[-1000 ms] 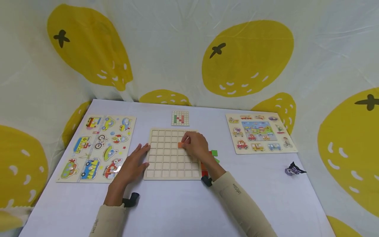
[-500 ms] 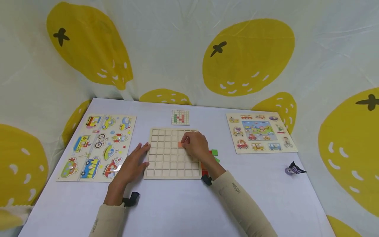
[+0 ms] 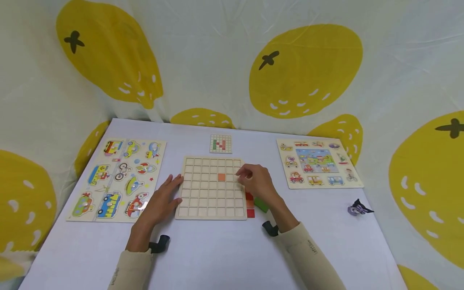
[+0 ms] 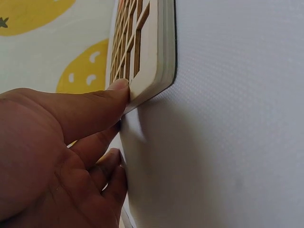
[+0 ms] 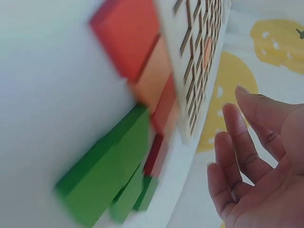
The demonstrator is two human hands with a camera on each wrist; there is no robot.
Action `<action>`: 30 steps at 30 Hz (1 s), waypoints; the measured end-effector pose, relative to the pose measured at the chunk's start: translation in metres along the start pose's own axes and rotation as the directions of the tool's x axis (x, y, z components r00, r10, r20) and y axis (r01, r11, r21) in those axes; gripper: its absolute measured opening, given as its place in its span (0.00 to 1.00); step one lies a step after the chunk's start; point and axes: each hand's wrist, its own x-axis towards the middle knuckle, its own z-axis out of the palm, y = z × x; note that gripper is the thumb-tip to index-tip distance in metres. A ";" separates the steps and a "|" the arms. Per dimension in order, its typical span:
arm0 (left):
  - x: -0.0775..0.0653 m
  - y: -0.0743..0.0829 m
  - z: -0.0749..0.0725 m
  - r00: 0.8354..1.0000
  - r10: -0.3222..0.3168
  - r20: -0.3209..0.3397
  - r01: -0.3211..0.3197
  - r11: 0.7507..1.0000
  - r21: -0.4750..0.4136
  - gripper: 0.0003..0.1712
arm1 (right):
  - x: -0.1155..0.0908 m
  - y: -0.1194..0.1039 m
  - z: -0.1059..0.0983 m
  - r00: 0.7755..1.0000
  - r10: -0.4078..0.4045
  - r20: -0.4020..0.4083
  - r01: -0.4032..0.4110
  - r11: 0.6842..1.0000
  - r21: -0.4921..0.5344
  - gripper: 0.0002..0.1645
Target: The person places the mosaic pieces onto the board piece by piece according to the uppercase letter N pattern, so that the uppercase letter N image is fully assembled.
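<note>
A wooden grid board (image 3: pixel 208 191) lies flat on the table, with one orange square tile (image 3: pixel 221 177) seated in a cell right of its middle. My left hand (image 3: pixel 163 203) rests at the board's left edge, thumb and fingers spread; in the left wrist view the thumb touches the board's corner. Over the board's right edge hovers my right hand (image 3: pixel 258 183), holding nothing, its fingers loosely bent. Beside that edge lie red and orange tiles (image 5: pixel 130 35) in a row, with several green tiles (image 5: pixel 109 166) next to them, partly under the hand in the head view.
Behind the board lies a small pattern card (image 3: pixel 220 144) with green and red squares. A vehicle puzzle board (image 3: pixel 121 177) is at the left, another picture puzzle (image 3: pixel 319 163) at the right. A dark purple hair clip (image 3: pixel 359 208) sits near the table's right edge.
My right hand has let go of the orange tile and moved right, off the middle of the board. The tile stays in its cell. My left hand has stayed in place.
</note>
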 end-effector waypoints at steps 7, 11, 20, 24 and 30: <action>0.002 0.000 0.000 1.000 -0.014 0.011 0.014 1.000 0.004 0.44 | -0.014 0.020 -0.009 0.996 0.094 -0.005 -0.094 0.995 -0.036 0.09; 0.002 0.001 0.000 1.000 -0.014 0.007 0.014 1.000 0.007 0.43 | -0.016 0.029 -0.009 0.993 0.114 0.014 -0.112 0.989 -0.098 0.12; 0.001 0.001 -0.001 1.000 -0.015 0.006 0.015 1.000 0.001 0.43 | -0.012 0.035 -0.006 0.996 0.077 0.045 -0.069 0.984 -0.166 0.10; 0.001 0.001 -0.001 1.000 -0.017 0.007 0.017 1.000 -0.008 0.43 | -0.009 0.036 -0.005 0.996 0.075 0.054 -0.064 0.979 -0.193 0.09; 0.000 0.001 -0.001 1.000 -0.023 0.010 0.023 1.000 -0.006 0.43 | -0.006 0.036 -0.005 0.994 0.081 0.075 -0.065 0.978 -0.198 0.09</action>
